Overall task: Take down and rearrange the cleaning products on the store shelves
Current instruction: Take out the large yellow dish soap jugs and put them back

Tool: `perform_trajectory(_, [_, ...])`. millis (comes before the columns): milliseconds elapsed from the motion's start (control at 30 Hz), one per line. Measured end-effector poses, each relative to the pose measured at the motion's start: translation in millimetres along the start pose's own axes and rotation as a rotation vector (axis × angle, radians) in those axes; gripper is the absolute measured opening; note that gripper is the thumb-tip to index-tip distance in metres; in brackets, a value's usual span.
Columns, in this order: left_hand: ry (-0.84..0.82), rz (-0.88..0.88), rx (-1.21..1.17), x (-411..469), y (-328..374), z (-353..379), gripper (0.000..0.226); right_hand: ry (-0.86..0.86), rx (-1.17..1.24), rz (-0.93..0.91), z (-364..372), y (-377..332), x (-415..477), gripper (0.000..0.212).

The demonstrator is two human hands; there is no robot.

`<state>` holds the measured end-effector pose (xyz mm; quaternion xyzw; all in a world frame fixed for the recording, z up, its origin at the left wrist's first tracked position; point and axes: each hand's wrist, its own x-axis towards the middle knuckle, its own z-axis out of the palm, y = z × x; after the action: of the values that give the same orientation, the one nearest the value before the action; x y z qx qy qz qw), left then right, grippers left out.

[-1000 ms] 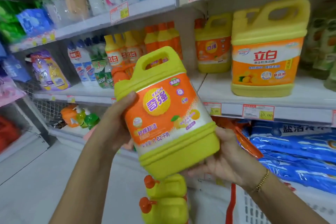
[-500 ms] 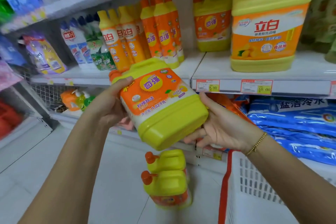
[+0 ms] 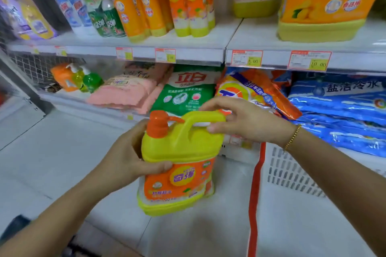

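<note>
Yellow jug comes down from the shelf level to the floor.

A second ago the yellow jug [image 3: 177, 165] was tilted up in front of the middle shelf; now it is upright and low, over the white floor [image 3: 52, 152] in front of the bottom shelf [image 3: 104, 106]. The left hand [image 3: 125, 158] wraps around its left shoulder with the thumb on the label. The right hand [image 3: 246, 123] has moved from under the base to the handle, and pinches it from the top with the fingers. Both hands grip the jug firmly. I cannot tell if the base already touches the floor. The two jugs that stood on the floor before are now hidden, probably behind this one. I think this jug is nearly placed, and the big jug [image 3: 330, 4] on the middle shelf [image 3: 261, 35] waits.
</note>
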<state>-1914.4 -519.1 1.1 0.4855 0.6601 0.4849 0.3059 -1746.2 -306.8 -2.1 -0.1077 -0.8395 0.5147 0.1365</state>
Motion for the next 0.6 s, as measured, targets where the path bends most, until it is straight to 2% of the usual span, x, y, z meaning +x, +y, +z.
perform_trajectory(67, [-0.022, -0.065, -0.001, -17, -31, 4, 0.073, -0.108, -0.285, 0.009, 16, 8, 3, 0.030])
perform_trajectory(200, [-0.061, -0.144, 0.046, -40, -86, 14, 0.068, -0.324, -0.656, 0.050, 54, 26, 5, 0.043])
perform_trajectory(400, [-0.038, -0.191, 0.178, -44, -140, 24, 0.065, -0.483, -0.888, 0.156, 101, 45, 0, 0.046])
perform_trajectory(600, [0.011, -0.187, 0.205, -36, -173, 24, 0.066, -0.568, -1.113, 0.135, 118, 53, 10, 0.054])
